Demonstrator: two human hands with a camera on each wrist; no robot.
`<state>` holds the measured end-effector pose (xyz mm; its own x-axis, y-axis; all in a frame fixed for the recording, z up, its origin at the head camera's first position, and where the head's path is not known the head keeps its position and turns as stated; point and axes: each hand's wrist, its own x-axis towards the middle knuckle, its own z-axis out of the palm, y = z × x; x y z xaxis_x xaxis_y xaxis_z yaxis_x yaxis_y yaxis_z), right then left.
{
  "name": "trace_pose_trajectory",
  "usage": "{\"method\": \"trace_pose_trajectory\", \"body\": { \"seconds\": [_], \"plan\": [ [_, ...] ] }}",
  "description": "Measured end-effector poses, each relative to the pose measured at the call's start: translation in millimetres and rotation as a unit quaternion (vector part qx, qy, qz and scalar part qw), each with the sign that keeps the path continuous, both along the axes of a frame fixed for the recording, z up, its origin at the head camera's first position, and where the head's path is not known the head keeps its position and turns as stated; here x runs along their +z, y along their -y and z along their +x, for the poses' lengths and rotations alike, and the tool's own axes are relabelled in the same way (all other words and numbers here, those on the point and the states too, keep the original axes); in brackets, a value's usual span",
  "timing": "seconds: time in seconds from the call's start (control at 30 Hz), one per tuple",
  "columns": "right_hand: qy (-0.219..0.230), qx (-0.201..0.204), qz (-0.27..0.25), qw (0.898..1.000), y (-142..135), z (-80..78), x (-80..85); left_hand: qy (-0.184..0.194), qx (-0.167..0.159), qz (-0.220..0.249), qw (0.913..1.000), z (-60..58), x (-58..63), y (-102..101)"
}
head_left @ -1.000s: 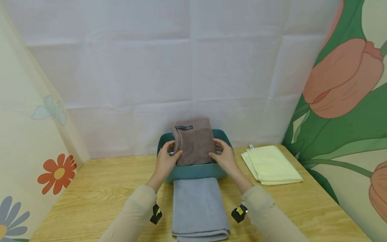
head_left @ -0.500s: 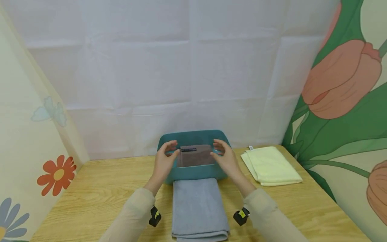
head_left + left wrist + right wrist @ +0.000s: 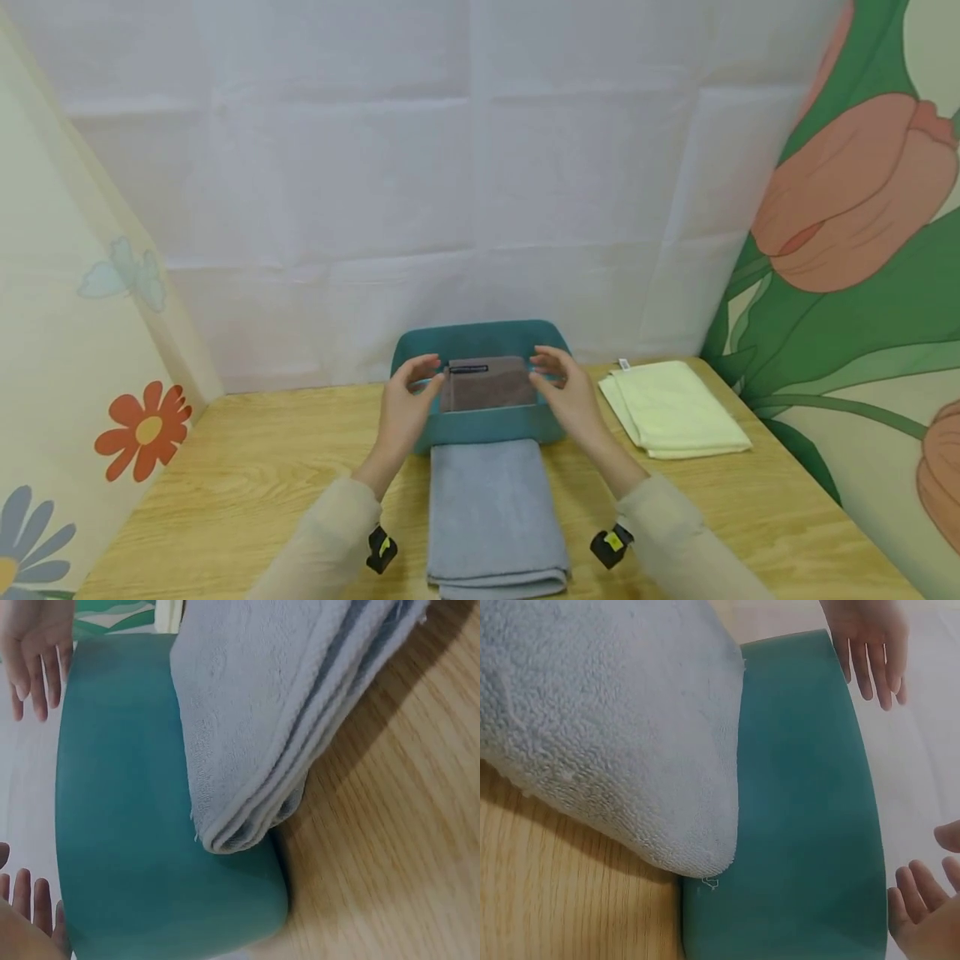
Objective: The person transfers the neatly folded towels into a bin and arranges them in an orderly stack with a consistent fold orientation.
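Note:
In the head view a folded brown towel (image 3: 491, 387) with a dark label lies inside a teal bin (image 3: 480, 427). My left hand (image 3: 407, 400) is over the bin's left side, its fingers relaxed and holding nothing. Over the opposite side is my right hand (image 3: 566, 392), likewise loose, with thumb and fingers apart. A folded grey-blue towel (image 3: 495, 512) lies in front of the bin, its far end against the bin wall. Both wrist views show this towel's thick folded layers up close beside the teal wall (image 3: 127, 795).
A folded pale yellow towel (image 3: 675, 408) with a white tag lies on the wooden table (image 3: 285, 475) to the right. White cloth (image 3: 360, 167) hangs behind the bin. Printed flower panels (image 3: 847, 358) stand on both sides.
The brown towel was held upright between both hands above the bin; it has dropped down into the bin. The hands have let go and spread slightly apart.

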<state>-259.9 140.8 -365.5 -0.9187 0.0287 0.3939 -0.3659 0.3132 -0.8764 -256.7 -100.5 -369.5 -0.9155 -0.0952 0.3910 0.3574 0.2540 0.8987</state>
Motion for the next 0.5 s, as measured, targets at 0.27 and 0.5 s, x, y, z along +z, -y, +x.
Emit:
{"method": "trace_pose_trajectory", "body": {
  "seconds": [0.27, 0.5],
  "plan": [
    [0.005, 0.021, -0.011, 1.0, 0, 9.0, 2.8, 0.005, 0.007, 0.003, 1.0, 8.2, 10.3, 2],
    [0.02, 0.037, -0.039, 0.998, 0, 21.3, 6.4, 0.005, -0.008, 0.007, 0.9999, 19.4, 14.3, 3]
  ]
}}
